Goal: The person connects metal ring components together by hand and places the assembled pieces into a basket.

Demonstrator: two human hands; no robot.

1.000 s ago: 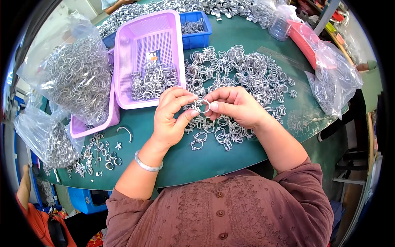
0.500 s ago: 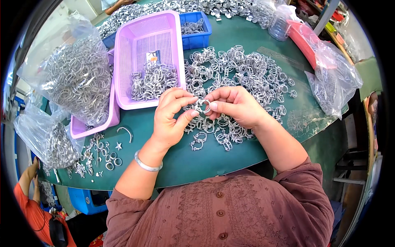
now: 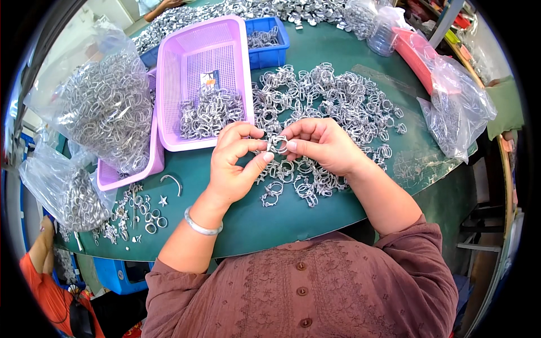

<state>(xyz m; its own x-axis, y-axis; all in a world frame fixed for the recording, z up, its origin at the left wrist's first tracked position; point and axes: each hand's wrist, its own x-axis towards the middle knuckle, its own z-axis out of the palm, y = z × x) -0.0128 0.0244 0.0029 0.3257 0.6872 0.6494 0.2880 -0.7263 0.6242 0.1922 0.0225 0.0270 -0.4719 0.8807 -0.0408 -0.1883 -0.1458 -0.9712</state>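
Observation:
Between my two hands, just above the near part of the pile, is a small silver metal ring piece [image 3: 278,144] with a lumpy projection. My left hand [image 3: 231,160] pinches its left side with thumb and fingertips. Thumb and bent fingers of my right hand [image 3: 321,145] grip its right side, partly hiding it. Beneath and beyond both hands spreads a loose pile of similar silver ring pieces [image 3: 349,90]. A lilac perforated basket [image 3: 169,73], left of the pile, holds more silver pieces [image 3: 211,112] at its near end.
Clear bags of silver rings [image 3: 101,107] rest at left on a second lilac basket [image 3: 104,179]. Loose rings and stars [image 3: 152,217] lie nearby. A blue bin [image 3: 284,42] stands behind, a red tray [image 3: 414,56] at right. Another person in orange [image 3: 51,293] is at lower left.
The ring piece has turned slightly between my fingertips. My left thumb and fingers have shifted a little; my right hand stays almost in place.

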